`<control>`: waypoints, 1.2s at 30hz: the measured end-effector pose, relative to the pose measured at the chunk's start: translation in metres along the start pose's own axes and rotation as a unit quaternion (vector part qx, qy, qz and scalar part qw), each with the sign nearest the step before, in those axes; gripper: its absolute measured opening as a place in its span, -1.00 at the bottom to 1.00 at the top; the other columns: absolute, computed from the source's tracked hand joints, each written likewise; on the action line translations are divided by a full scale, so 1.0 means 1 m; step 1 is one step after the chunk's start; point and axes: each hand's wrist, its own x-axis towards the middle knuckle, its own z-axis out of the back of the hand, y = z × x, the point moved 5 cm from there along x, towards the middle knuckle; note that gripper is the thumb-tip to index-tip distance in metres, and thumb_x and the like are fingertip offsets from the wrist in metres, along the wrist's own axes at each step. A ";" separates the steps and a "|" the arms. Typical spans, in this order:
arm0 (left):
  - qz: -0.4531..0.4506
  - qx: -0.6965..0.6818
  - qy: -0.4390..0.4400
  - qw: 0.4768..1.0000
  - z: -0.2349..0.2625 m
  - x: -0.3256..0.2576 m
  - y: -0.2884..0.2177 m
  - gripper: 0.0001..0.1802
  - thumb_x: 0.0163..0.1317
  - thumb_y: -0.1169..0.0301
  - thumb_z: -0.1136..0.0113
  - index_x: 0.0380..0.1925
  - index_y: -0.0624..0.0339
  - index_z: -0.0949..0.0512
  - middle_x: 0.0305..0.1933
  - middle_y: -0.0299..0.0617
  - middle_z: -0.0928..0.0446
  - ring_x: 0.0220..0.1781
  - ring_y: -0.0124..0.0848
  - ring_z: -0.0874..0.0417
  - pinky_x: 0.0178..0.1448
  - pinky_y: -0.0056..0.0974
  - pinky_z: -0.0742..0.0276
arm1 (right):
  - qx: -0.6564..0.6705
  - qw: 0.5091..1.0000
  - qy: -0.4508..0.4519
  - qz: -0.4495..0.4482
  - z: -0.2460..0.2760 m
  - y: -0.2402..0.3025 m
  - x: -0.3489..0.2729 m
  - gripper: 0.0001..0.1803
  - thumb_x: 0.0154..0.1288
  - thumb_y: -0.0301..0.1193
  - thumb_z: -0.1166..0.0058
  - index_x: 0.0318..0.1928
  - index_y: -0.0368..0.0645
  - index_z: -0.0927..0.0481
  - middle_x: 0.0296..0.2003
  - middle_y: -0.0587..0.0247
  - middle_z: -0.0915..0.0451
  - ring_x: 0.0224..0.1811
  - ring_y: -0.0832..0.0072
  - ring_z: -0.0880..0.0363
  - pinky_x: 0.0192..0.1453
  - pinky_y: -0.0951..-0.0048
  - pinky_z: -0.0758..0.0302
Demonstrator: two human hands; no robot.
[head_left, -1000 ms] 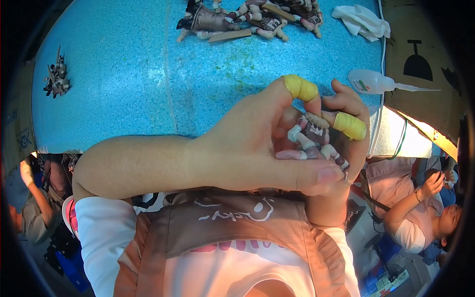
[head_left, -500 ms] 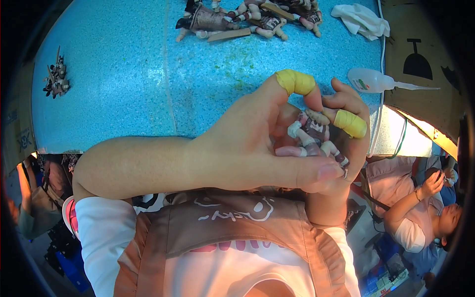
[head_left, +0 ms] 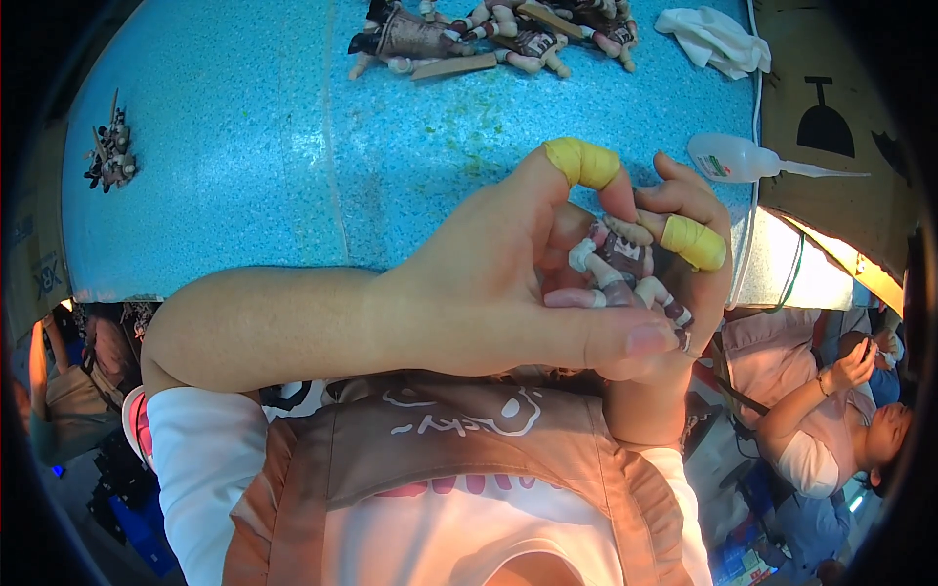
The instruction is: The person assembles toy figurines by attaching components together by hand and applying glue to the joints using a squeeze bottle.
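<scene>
A small figurine (head_left: 625, 256) in a brown jersey, with pale and purplish limbs, is held between both hands just past the table's near edge. My left hand (head_left: 479, 273) reaches across from the left. Its thumb lies along the figurine's near side, and its index finger, wrapped in yellow tape (head_left: 583, 162), bends over the top. From the right, my right hand (head_left: 705, 293) closes round the other side, one digit also wrapped in yellow tape pressing near the figurine's upper end. Part of the figurine is hidden by the fingers.
A pile of similar figurines (head_left: 415, 37) with flat wooden sticks lies at the far side of the blue table (head_left: 234, 195). A small dark cluster (head_left: 114, 154) sits far left. At right are a white cloth (head_left: 711, 39), a squeeze bottle (head_left: 723, 158) and cardboard (head_left: 811, 59). Another person (head_left: 811, 420) sits right.
Both hands keep nearly the same grip on the figurine, with only a very slight shift. The person at the right has barely moved.
</scene>
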 end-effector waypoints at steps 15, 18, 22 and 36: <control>0.037 0.006 -0.012 0.999 0.001 0.000 -0.001 -0.31 0.01 0.50 -0.33 0.03 0.16 -0.07 0.02 0.05 -0.40 0.03 -0.36 -0.48 0.08 -0.30 -0.41 | -0.008 0.998 0.014 0.052 0.001 0.000 0.002 -0.35 -0.16 -0.10 -0.34 -0.08 -0.15 -0.39 -0.16 0.10 -0.39 0.08 0.07 -0.33 0.17 0.04 -0.25; 0.035 -0.010 -0.021 0.999 0.001 0.000 -0.001 -0.28 -0.01 0.50 -0.35 0.05 0.17 -0.07 0.02 0.02 -0.41 0.03 -0.37 -0.48 0.09 -0.29 -0.41 | -0.012 0.998 0.029 0.053 0.001 0.000 0.004 -0.35 -0.16 -0.10 -0.34 -0.09 -0.15 -0.39 -0.17 0.11 -0.40 0.07 0.08 -0.34 0.17 0.05 -0.25; 0.036 -0.037 -0.046 0.998 0.004 0.001 -0.002 -0.23 -0.05 0.49 -0.38 0.08 0.18 -0.07 0.01 -0.02 -0.42 0.03 -0.37 -0.48 0.10 -0.29 -0.41 | -0.011 0.998 0.034 0.056 0.000 -0.002 0.008 -0.36 -0.16 -0.11 -0.34 -0.10 -0.15 -0.39 -0.18 0.11 -0.40 0.05 0.10 -0.35 0.17 0.05 -0.25; 0.022 -0.045 -0.060 0.997 0.003 0.009 -0.008 -0.29 -0.03 0.48 -0.37 0.03 0.15 -0.09 -0.05 -0.02 -0.44 0.00 -0.37 -0.50 0.08 -0.29 -0.42 | -0.029 1.000 -0.003 -0.003 0.003 0.002 0.019 -0.38 -0.11 -0.15 -0.28 -0.07 -0.27 -0.44 -0.13 0.07 -0.43 0.03 0.14 -0.38 0.15 0.05 -0.30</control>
